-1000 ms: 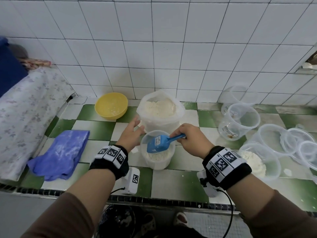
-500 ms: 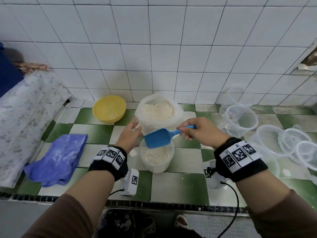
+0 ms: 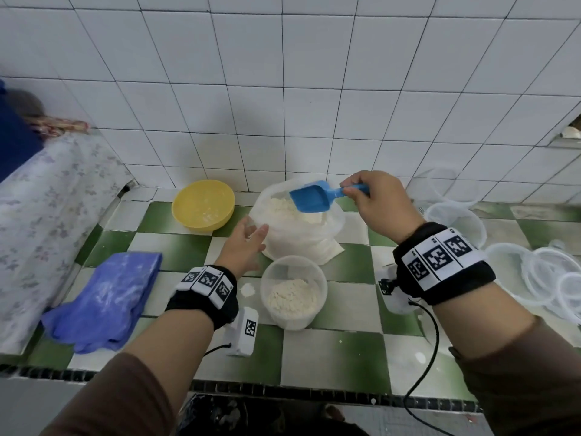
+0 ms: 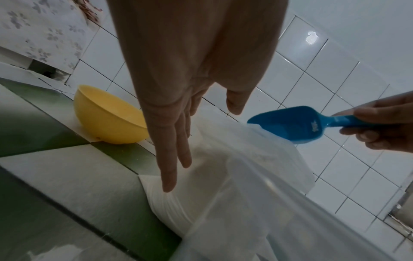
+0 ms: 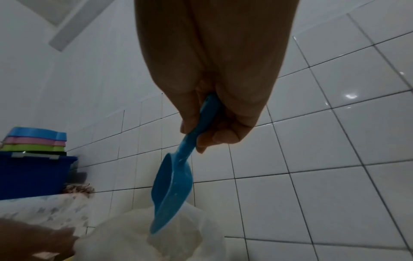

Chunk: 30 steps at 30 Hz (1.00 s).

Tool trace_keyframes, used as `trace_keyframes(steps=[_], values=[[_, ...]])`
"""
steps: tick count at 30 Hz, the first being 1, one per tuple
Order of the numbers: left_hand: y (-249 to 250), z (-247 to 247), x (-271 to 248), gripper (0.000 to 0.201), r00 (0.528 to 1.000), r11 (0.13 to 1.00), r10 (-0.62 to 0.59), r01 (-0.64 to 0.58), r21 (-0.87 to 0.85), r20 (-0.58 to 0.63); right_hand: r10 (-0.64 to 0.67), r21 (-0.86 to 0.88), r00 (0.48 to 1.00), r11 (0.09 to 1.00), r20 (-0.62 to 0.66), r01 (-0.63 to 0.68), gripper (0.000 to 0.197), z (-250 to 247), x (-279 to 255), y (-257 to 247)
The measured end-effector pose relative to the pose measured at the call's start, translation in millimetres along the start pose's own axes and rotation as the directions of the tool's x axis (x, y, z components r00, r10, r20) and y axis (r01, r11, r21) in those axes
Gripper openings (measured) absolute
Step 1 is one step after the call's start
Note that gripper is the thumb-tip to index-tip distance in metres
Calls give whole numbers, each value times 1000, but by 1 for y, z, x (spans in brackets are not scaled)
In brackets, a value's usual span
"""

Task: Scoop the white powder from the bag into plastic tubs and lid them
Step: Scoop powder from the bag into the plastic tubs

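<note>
Right hand (image 3: pixel 379 205): fingers curled round the handle of the blue scoop (image 3: pixel 311 200), held over the open bag (image 3: pixel 298 228).
Left hand (image 3: pixel 243 245): fingers straight, close together, beside the bag's left wall.
Tub (image 3: pixel 294 292): part-filled, toward the counter's front edge, before the bag.

1. The left hand (image 4: pixel 178 106) reaches out with straight fingers (image 4: pixel 167 173) over the near side of the clear bag (image 4: pixel 234 185) of white powder; whether they touch it cannot be told.
2. At the right edge, the right hand (image 4: pixel 380 127) pinches the handle of a blue scoop (image 4: pixel 297 123), held at the bag's rim.
3. A yellow bowl (image 4: pixel 105 118) stands on the green-and-white tiled tabletop (image 4: pixel 67 176), left of the bag.
</note>
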<state>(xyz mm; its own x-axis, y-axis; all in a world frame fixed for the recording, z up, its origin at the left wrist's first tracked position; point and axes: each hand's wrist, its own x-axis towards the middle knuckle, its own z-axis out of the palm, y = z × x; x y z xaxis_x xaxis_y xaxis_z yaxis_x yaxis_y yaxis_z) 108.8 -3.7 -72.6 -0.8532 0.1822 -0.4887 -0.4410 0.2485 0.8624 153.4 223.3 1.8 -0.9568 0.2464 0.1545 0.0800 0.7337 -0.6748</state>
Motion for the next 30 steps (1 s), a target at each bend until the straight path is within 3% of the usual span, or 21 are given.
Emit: trace_keyframes(steps=[4,8,16,21,30], values=[[3,-3,8,75,1000,1000,-10,10,-13,-10,-85,-223,993,969,85,102,20,8,15,2],[4,-4,16,80,1000,1000,-11,11,-4,-10,-172,-464,963,849,205,251,25,17,23,1],[7,-3,31,73,1000,997,-1,4,80,-31,-50,-538,926,802,374,260,28,30,26,-2],[1,-4,39,74,1000,993,-10,13,121,-21,87,-462,902,877,423,132,23,34,32,4],[-10,-5,45,69,1000,995,8,-9,101,14,301,-196,861,951,411,-240,22,53,31,14]])
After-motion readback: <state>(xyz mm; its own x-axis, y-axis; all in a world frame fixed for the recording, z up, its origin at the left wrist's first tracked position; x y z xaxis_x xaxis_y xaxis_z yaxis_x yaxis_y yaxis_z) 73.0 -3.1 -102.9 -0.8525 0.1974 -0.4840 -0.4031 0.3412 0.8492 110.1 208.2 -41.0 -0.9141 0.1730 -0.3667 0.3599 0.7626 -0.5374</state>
